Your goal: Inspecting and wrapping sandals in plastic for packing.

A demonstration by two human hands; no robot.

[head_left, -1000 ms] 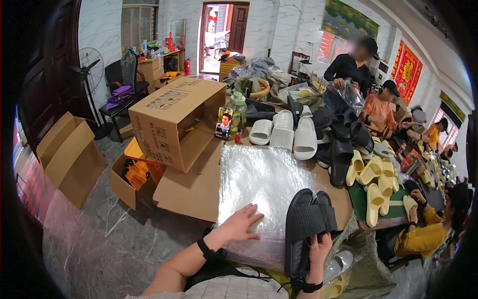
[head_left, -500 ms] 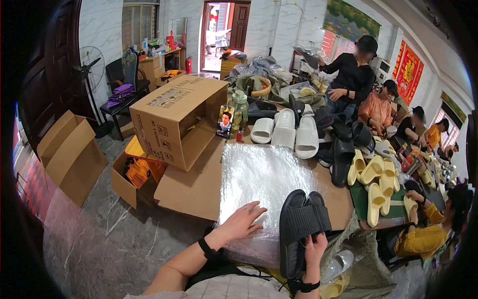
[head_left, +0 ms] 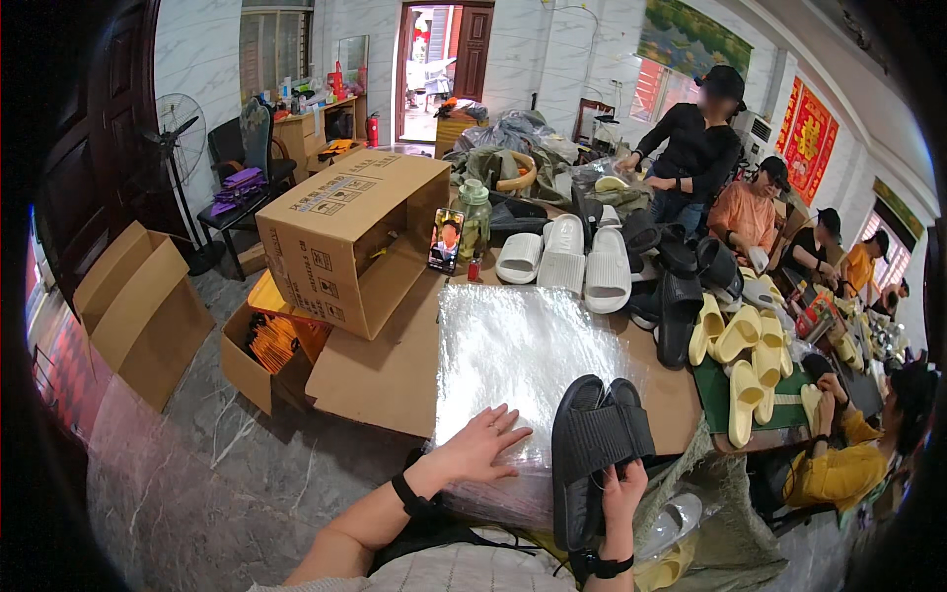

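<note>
My right hand [head_left: 623, 493] grips a pair of black slide sandals [head_left: 584, 444], held together upright with soles stacked, over the front edge of the table. My left hand [head_left: 483, 446] lies flat with fingers spread on a stack of clear plastic bags [head_left: 523, 345], whose shiny surface reflects the light. Beyond the bags stand white slides [head_left: 564, 259], and to their right a heap of black slides [head_left: 679, 306]. Several yellow slides [head_left: 750, 360] lie on a green mat at the right.
An open cardboard box [head_left: 345, 237] lies on its side at the table's left, beside a propped phone [head_left: 446, 242] and a glass jar [head_left: 474, 219]. A lower box [head_left: 266, 345] holds orange packets. A sack [head_left: 715, 538] with slides hangs near my right arm. Several co-workers [head_left: 695, 148] work beyond.
My left hand has shifted slightly down and stays on the bags. My right hand and the black slides barely move. The standing co-worker has lowered a hand and a clear bag.
</note>
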